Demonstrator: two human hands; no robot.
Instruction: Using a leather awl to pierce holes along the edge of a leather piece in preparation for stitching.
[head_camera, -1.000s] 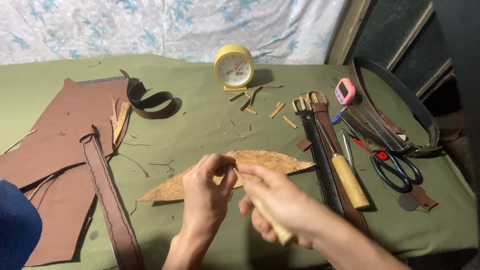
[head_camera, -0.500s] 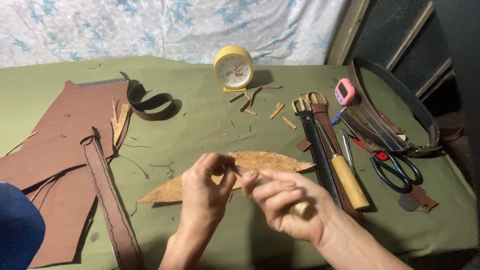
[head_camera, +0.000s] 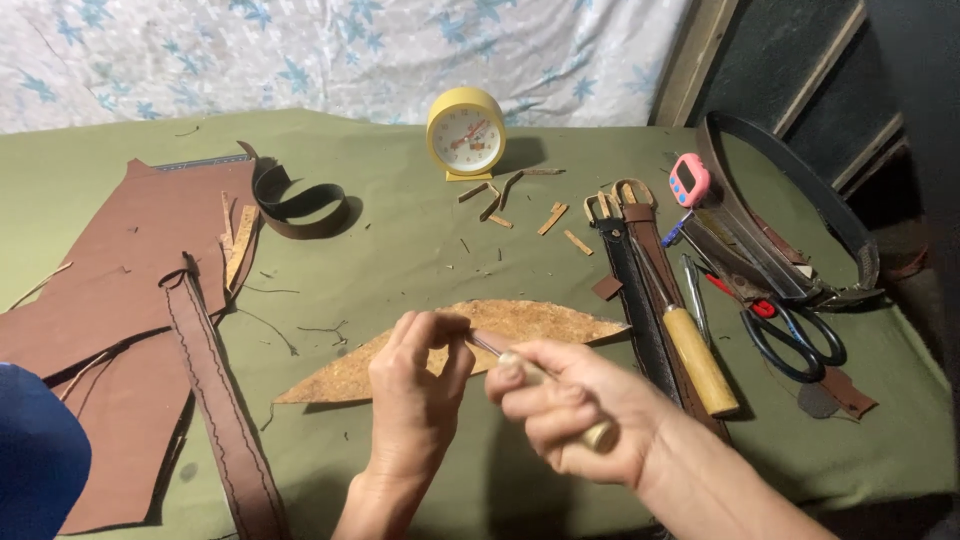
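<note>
Hands on awl over leather scrap, yellow clock beyond.

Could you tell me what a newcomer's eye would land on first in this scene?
Probably the yellow alarm clock standing at the far middle of the green table. Next, the two hands at the near edge: the right hand grips a wooden-handled tool whose tip meets the left hand, over a tan leather piece.

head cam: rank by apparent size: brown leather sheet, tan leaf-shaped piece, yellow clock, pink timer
1. brown leather sheet
2. tan leaf-shaped piece
3. yellow clock
4. pink timer
The clock and timer lie farther back, so real sizes are less sure.
</note>
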